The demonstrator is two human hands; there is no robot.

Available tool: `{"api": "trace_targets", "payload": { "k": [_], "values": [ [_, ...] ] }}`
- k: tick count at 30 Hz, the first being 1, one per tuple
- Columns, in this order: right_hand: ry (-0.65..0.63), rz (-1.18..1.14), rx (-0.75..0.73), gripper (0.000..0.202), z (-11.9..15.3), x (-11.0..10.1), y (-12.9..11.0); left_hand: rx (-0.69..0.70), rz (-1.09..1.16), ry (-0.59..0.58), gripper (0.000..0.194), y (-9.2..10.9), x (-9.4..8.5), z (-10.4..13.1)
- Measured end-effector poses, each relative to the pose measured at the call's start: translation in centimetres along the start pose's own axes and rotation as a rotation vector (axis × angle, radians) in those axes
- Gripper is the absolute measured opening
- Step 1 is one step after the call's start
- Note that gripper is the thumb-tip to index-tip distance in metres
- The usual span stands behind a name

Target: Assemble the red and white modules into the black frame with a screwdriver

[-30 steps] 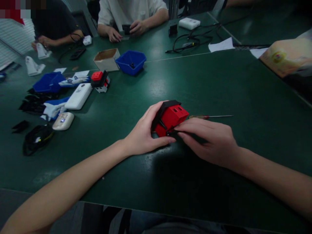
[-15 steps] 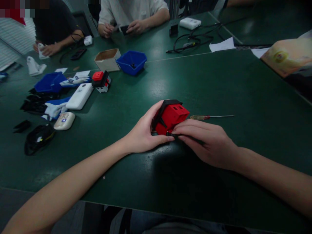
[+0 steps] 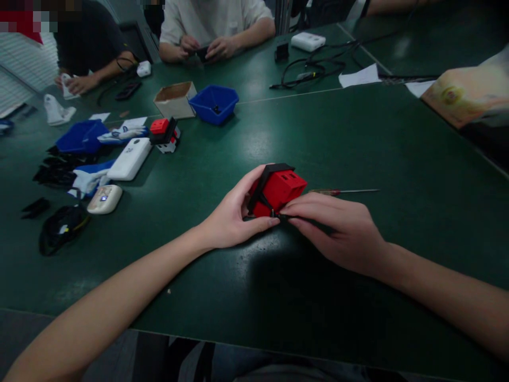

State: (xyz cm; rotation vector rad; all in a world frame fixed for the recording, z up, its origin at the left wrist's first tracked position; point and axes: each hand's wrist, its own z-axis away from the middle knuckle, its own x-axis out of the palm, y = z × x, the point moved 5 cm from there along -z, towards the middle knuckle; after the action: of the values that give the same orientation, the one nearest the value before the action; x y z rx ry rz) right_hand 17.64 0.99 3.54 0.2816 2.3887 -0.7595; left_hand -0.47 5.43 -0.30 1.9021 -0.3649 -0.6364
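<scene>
Dim light falls across a green desk [image 3: 358, 143], and from my remote viewpoint I note two co-workers seated along its far side, the one in a light shirt [image 3: 217, 21] handling a small dark object. At the near middle of the desk, between my two hands, is a red block [image 3: 286, 188] with a black roof-like part [image 3: 260, 189] along its left side. I find the block tilted, its face with small square holes turned up and to the right; whether its underside bears on the desk I cannot tell. I judge that this tilt presents the lower right edge to the working fingers while the opposite side is braced against the palm. My left hand [image 3: 233, 215] is curved around the block from the left, fingers behind it, thumb reaching along the near lower edge: a firm but partial closure, grasping the block. My right hand [image 3: 344, 228] has its fingertips pinched together on a slender dark piece [image 3: 283, 216] at that lower edge, near the left thumb; its exact form is too small to tell. Just beyond the right hand lies a screwdriver [image 3: 338, 191], ungripped, presumably left there for easy reach. I record a blue bin [image 3: 209, 111] beside a carton [image 3: 177, 107] farther back, likely grouped there as containers for parts.
</scene>
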Motion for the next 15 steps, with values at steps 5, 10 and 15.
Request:
{"api": "trace_targets", "payload": {
  "k": [5, 10, 15],
  "values": [
    [0.004, 0.033, 0.008, 0.022, 0.12, -0.10, 0.09, 0.005, -0.036, 0.007, 0.089, 0.19, -0.05, -0.08],
    [0.027, 0.038, -0.002, 0.021, 0.19, -0.21, -0.05, 0.023, -0.047, 0.015, 0.089, 0.53, -0.13, -0.13],
    [0.047, 0.028, -0.002, 0.022, 0.06, -0.26, -0.19, 0.015, -0.058, 0.019, 0.088, 0.47, -0.20, -0.05]
  ]
}}
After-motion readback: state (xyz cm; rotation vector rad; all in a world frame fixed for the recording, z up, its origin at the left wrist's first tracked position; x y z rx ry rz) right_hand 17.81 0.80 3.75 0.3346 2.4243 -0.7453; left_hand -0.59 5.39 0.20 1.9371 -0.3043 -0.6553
